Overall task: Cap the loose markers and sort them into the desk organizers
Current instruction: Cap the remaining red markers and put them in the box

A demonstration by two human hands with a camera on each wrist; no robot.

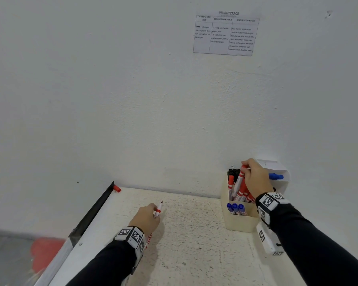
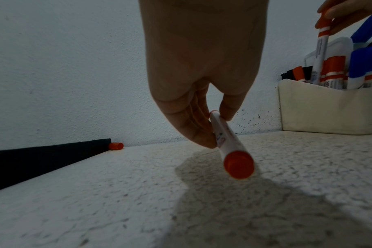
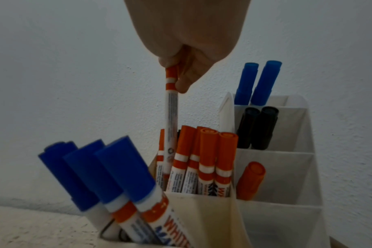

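Mid drop-off, by the look of things. Pinched by its cap in the fingers of the right hand: a capped red-and-white whiteboard marker, upright, lower end already down among the other red markers in the middle compartment of the cream plastic desk organizer. Probably just needs letting go.

Meanwhile, gripped in the fingers of the left hand, low over the tabletop: a second red-and-white marker, uncapped, bare tip aimed at the wall. Likely match: the small loose red cap lying at the far left corner, right against the wall and beside a black edge strip. So next up, guessing: reach over there, grab that cap, line up with the tip and push on straight. Well apart from either hand at the moment, so a bit of a stretch.

Surface: a white speckled tabletop, scuffed in places. Behind: a plain pale wall with a printed paper sheet stuck up high, plus a white tiered organizer holding blue, black and red markers.
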